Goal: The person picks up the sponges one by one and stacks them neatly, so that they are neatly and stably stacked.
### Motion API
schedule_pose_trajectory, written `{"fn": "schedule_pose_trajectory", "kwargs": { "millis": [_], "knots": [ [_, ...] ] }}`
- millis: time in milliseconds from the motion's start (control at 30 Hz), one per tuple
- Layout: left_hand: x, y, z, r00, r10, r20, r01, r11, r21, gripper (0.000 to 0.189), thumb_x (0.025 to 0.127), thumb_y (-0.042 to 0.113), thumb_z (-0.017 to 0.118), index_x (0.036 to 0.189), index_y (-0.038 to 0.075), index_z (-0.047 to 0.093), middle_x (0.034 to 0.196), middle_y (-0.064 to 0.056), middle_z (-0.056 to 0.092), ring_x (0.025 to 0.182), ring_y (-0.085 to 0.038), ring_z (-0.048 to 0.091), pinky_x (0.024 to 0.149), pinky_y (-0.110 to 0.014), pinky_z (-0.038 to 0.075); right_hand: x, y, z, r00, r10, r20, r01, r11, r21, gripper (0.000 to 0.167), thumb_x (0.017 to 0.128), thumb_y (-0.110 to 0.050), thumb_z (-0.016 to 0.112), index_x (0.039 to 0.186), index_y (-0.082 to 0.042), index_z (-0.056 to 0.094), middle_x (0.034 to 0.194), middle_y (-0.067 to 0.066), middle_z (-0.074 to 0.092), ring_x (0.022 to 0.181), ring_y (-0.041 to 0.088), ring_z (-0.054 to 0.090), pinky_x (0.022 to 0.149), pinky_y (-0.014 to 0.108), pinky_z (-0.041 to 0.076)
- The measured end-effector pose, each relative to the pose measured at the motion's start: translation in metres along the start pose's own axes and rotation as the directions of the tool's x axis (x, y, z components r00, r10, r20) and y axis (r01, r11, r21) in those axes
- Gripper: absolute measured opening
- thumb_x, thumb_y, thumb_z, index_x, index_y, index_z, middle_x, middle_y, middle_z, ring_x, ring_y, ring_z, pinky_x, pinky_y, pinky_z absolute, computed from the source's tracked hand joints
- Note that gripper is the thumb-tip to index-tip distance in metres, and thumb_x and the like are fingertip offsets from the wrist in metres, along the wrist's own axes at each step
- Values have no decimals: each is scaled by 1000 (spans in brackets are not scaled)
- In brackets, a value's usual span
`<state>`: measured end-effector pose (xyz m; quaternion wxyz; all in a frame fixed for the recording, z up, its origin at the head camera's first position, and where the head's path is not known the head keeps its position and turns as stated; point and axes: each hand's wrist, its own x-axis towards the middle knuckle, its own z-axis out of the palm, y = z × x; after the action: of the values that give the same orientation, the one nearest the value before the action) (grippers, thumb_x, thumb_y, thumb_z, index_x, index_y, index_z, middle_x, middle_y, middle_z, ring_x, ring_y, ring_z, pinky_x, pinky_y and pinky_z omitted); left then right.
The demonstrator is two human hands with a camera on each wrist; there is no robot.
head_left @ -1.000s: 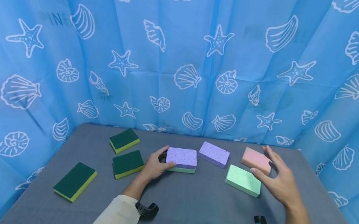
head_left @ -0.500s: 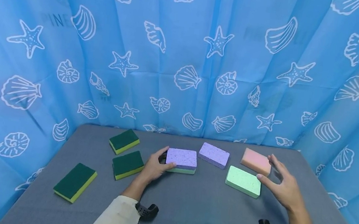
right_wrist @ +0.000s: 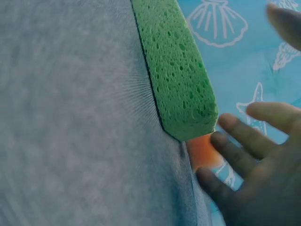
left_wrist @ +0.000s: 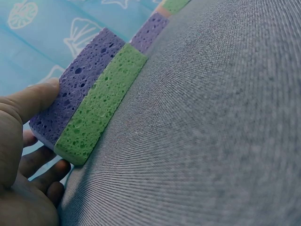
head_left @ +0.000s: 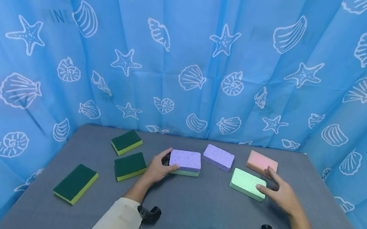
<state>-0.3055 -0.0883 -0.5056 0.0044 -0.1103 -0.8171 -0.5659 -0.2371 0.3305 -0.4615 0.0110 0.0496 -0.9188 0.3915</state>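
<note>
A purple sponge point(head_left: 185, 159) lies flat on a green sponge point(head_left: 185, 173) in the middle of the table. My left hand point(head_left: 157, 169) holds the purple sponge at its left end. The left wrist view shows the thumb on the front of that purple sponge point(left_wrist: 81, 77), with the fingers behind and around the stack's end. My right hand point(head_left: 283, 196) hovers at the right end of another green sponge point(head_left: 247, 183), thumb and fingers spread apart. In the right wrist view a small gap shows between the fingertips point(right_wrist: 229, 120) and that green sponge point(right_wrist: 178, 70).
A second purple sponge point(head_left: 218, 157) lies right of the stack. Behind the right-hand green sponge is a pink sponge point(head_left: 261, 162). Three yellow sponges with dark green scouring tops, such as the nearest one point(head_left: 76, 183), are on the left. A blue shell-patterned curtain point(head_left: 190, 55) hangs behind the grey table point(head_left: 199, 218).
My right hand has come down, and in the last half second left, to the right end of the green sponge. The left hand and the stack have stayed in place.
</note>
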Motion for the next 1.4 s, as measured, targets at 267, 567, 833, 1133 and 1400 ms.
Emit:
{"fn": "schedule_pose_trajectory", "kwargs": {
  "millis": [267, 567, 833, 1133, 1400],
  "knots": [
    [2, 2, -5, 1000, 14, 0, -14, 999, 36, 77, 84, 31, 77, 147, 6, 41, 143, -19, 43, 133, -36, 35, 105, -55, 28, 4, 4, 8, 997, 60, 57, -55, 994, -94, 100, 84, -42, 72, 151, 7, 15, 144, 36, 30, 131, 58, 19, 95, 72, 21],
    [1, 2, -3, 1000, -12, 1, 12, 999, 49, 77, 84, 32, 77, 148, 10, 41, 146, -16, 41, 136, -34, 32, 107, -53, 26, 4, 10, 14, 999, 18, 49, -13, 995, -103, 96, 80, -37, 78, 145, 10, 27, 139, 35, 37, 127, 57, 26, 94, 70, 24],
    [0, 0, -2, 1000, -9, -4, 9, 999, 50, 77, 84, 34, 77, 148, 10, 41, 146, -16, 41, 135, -35, 32, 107, -54, 26, 5, 12, 14, 994, 23, 104, -3, 981, -195, 95, 79, -41, 78, 141, 13, 32, 135, 39, 38, 119, 56, 38, 89, 67, 33],
    [-2, -1, 1, 1000, 1, -5, -1, 999, 32, 77, 83, 32, 78, 147, 8, 42, 143, -16, 45, 133, -34, 36, 105, -53, 29, 2, 11, 12, 995, 30, 97, -9, 978, -209, 92, 78, -39, 80, 140, 13, 35, 130, 41, 42, 115, 57, 42, 85, 65, 38],
    [1, 1, 0, 1000, -18, -8, 18, 998, 55, 77, 83, 34, 78, 147, 10, 42, 145, -15, 42, 134, -34, 34, 106, -53, 28, 6, 9, 8, 993, 73, 93, -47, 967, -251, 97, 76, -48, 79, 140, 11, 37, 133, 41, 39, 118, 60, 37, 88, 69, 34]
  ]
}}
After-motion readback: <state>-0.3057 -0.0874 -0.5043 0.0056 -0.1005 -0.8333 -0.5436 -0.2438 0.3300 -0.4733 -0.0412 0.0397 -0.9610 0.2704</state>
